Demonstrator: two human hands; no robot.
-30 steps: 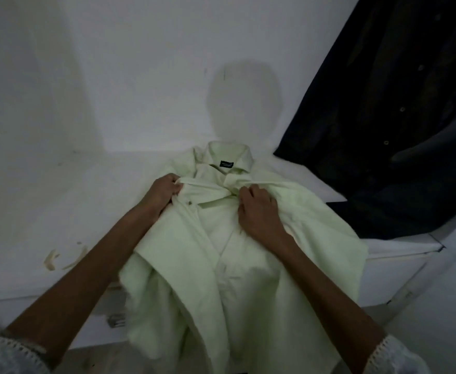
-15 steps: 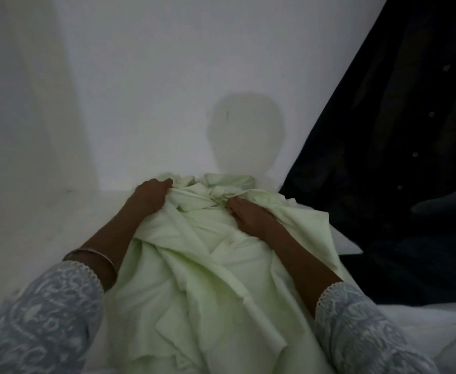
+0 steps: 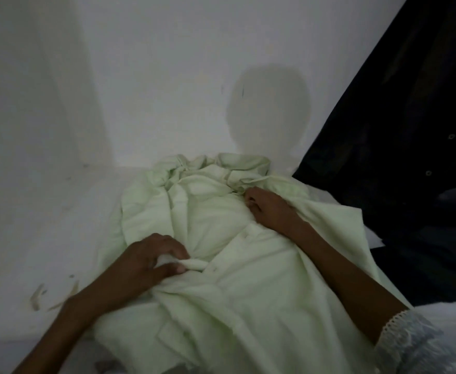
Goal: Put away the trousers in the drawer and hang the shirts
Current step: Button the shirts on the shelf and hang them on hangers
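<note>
One pale green shirt [image 3: 248, 292], crumpled and heavily creased, lies front-up on a white shelf [image 3: 46, 238]. Its collar [image 3: 244, 160] is bunched at the far end against the white wall [image 3: 167, 76], and the lower part spills over the near edge of the shelf.

Two hands, both on the shirt. The left hand [image 3: 151, 261] is at the shirt's left side, about halfway down, with thumb and fingers pinched together on a rolled fold of the cloth. The right hand [image 3: 272, 211] is just below the collar, fingers curled in and gripping the fabric there — the exact hold is partly hidden by the knuckles. One patterned sleeve [image 3: 410, 338] with a lace edge shows on the right arm; the left forearm is bare.

One dark garment [image 3: 396, 130] hangs just right of the shirt, touching its right edge. One rounded shadow [image 3: 268, 109] sits on the wall directly behind the collar. A few brownish scuff marks [image 3: 39, 295] are on the shelf, left of the shirt — near the front edge.
</note>
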